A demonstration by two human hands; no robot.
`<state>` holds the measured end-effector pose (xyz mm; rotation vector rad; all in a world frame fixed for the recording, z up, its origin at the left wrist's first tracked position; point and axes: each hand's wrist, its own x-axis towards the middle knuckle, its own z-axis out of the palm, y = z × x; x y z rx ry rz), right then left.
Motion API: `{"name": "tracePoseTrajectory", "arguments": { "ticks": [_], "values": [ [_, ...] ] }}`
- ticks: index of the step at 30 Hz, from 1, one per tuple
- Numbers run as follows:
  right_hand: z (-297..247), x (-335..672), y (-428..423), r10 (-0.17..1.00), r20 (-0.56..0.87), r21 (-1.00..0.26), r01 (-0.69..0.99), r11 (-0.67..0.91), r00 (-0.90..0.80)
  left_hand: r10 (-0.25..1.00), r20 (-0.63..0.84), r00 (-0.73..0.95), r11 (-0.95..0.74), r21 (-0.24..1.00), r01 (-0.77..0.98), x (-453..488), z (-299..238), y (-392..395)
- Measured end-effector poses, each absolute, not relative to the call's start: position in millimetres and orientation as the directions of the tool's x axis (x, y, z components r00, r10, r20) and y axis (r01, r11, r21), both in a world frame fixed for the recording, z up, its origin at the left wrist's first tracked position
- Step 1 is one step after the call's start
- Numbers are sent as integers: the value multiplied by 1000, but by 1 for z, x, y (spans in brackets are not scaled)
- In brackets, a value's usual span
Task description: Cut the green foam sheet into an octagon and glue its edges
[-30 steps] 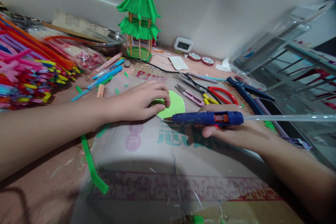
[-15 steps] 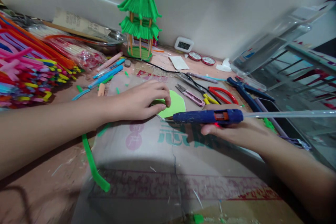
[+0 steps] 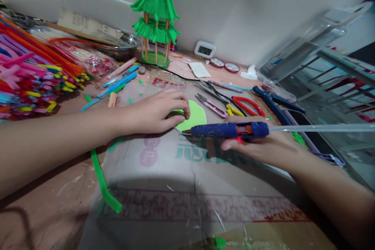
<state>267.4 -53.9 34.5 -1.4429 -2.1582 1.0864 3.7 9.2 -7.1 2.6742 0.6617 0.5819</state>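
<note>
My left hand (image 3: pixel 155 112) rests on a light green paper disc (image 3: pixel 195 116) and pinches a green pipe-cleaner piece (image 3: pixel 175 114) against its edge. My right hand (image 3: pixel 258 146) grips a blue hot glue gun (image 3: pixel 231 129) held level, a clear glue stick (image 3: pixel 319 127) sticking out of its back. The gun's nozzle points left and almost touches the disc's near edge beside my left fingertips. Both lie on a plastic-covered cardboard sheet (image 3: pixel 181 179).
A green pipe-cleaner pagoda (image 3: pixel 155 17) stands at the back. Piles of coloured pipe cleaners (image 3: pixel 26 70) fill the left. Scissors (image 3: pixel 211 106), red-handled pliers (image 3: pixel 249 105) and blue pliers (image 3: pixel 275 101) lie right of the disc. A loose green pipe cleaner (image 3: pixel 102 181) lies near left.
The glue gun and my right hand have shifted very slightly left toward the disc. My left hand stays put on the disc.
</note>
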Motion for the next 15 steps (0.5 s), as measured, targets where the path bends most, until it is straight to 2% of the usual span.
{"name": "tracePoseTrajectory", "arguments": {
  "ticks": [15],
  "values": [
    [31, 265, -55, 887, -72, -711, 648, 275, -455, 484, 324, 813, -849, 397, 347, 3, -8, 10]
  ]
}}
